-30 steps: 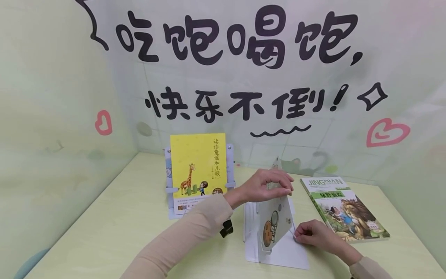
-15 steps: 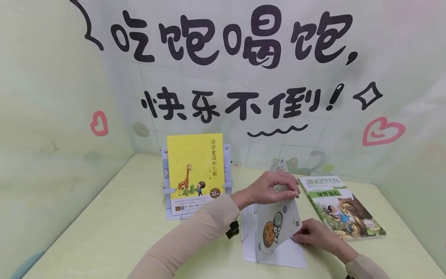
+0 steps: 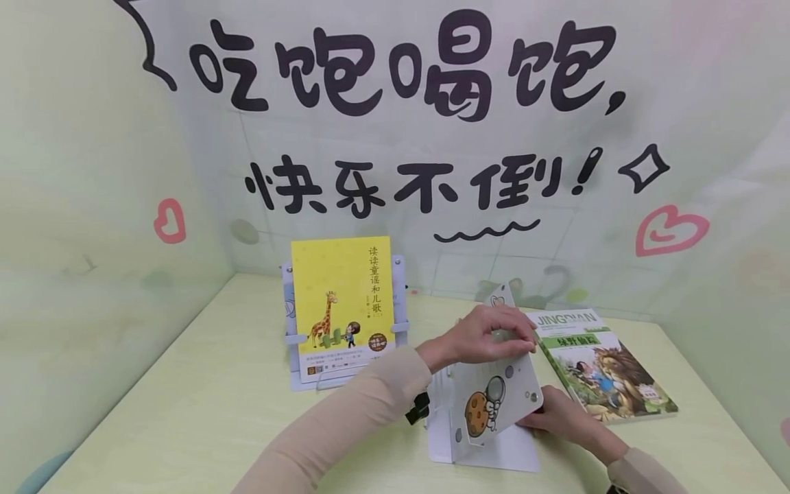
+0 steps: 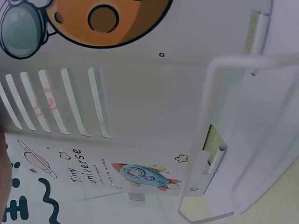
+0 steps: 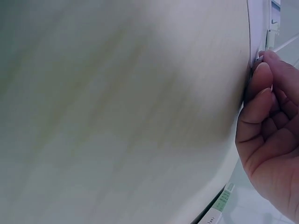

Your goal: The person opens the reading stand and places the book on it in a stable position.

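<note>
A white book stand (image 3: pixel 496 384) with an astronaut and cookie-planet print is in front of me at the right, its panel raised at a slant above a flat base plate (image 3: pixel 506 453). My left hand (image 3: pixel 490 334) reaches across and holds the panel's upper edge between thumb and fingers. At the base plate's right edge, my right hand (image 3: pixel 564 418) pinches the plate, its fingers curled in the right wrist view. Seen by the left wrist camera, the panel has slots, a rocket print (image 4: pixel 145 175) and small hooks, with a white wire bar (image 4: pixel 201 112) in front.
Left of the stand, a yellow book (image 3: pixel 342 302) leans upright on a second stand (image 3: pixel 401 322). A green and white book (image 3: pixel 607 367) lies flat just beyond my right hand. Printed fabric walls (image 3: pixel 345 254) enclose the table (image 3: pixel 204 384) at the back and sides.
The printed panel has swung to the right with my left hand, showing more of its face. My right hand stays at the base plate's edge. The head view has shifted slightly right.
</note>
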The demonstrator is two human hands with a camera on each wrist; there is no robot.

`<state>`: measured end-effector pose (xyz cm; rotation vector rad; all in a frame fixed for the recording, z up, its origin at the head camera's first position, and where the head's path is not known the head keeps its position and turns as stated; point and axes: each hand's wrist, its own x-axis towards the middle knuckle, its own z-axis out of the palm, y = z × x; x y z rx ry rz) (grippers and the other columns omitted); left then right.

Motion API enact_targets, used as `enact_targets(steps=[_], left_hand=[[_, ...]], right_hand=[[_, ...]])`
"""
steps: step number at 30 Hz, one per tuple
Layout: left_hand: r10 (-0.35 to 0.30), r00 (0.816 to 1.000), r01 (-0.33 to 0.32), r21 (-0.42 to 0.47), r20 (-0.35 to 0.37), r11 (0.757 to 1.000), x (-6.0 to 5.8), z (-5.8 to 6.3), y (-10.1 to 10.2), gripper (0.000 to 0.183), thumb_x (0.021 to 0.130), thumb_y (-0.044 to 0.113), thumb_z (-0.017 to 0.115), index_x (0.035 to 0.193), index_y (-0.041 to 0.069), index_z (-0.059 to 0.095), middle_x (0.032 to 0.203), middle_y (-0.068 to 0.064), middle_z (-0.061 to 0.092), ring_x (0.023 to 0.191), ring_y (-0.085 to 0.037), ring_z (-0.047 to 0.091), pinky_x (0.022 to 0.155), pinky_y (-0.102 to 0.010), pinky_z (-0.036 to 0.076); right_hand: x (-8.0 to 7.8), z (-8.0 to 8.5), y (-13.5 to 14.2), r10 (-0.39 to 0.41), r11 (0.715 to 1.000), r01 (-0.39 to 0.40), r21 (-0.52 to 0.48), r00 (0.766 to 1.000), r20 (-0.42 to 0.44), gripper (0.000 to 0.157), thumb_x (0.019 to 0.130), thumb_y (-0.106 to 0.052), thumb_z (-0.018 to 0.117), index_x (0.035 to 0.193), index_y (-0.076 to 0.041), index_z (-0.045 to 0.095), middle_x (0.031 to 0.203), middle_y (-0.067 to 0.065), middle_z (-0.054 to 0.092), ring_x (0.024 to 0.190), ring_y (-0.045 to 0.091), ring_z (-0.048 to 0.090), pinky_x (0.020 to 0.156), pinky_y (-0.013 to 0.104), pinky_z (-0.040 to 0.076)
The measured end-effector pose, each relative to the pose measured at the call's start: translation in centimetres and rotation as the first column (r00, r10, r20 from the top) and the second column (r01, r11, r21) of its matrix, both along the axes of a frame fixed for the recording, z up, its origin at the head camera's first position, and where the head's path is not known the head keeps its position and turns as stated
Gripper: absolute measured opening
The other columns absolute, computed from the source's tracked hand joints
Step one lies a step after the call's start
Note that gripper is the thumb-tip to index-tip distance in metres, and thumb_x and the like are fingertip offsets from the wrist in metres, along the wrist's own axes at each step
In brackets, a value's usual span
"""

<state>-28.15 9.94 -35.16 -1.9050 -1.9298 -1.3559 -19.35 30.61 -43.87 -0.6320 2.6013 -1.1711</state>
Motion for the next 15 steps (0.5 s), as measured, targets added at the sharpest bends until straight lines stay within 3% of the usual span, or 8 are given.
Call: enact_targets(steps=[8, 15], left_hand=[[-0.011, 1.0, 0.011, 0.009, -0.002, 1.0, -0.07, -0.46, 0.62, 0.005, 0.085, 0.006, 0.067, 0.088, 0.005, 0.071, 0.094, -0.005, 0.07, 0.105, -0.008, 0.059, 0.095, -0.016, 0.042], [-0.012, 1.0, 0.012, 0.01, -0.024, 1.0, 0.06, -0.38, 0.75, 0.005, 0.085, 0.006, 0.067, 0.088, 0.006, 0.071, 0.093, -0.004, 0.07, 0.104, -0.007, 0.059, 0.095, -0.015, 0.042]], right_hand=[[-0.04, -0.26, -0.05, 0.012, 1.0, -0.013, -0.01, 0.999, -0.037, 0.026, 0.085, -0.018, 0.069, 0.098, 0.004, 0.064, 0.067, -0.007, 0.061, 0.056, -0.005, 0.047, 0.052, 0.02, 0.041], [0.09, -0.12, -0.08, 0.026, 0.999, -0.028, -0.026, 0.997, -0.078, 0.022, 0.085, -0.013, 0.069, 0.096, 0.005, 0.064, 0.066, -0.003, 0.062, 0.057, -0.005, 0.049, 0.052, 0.021, 0.043]])
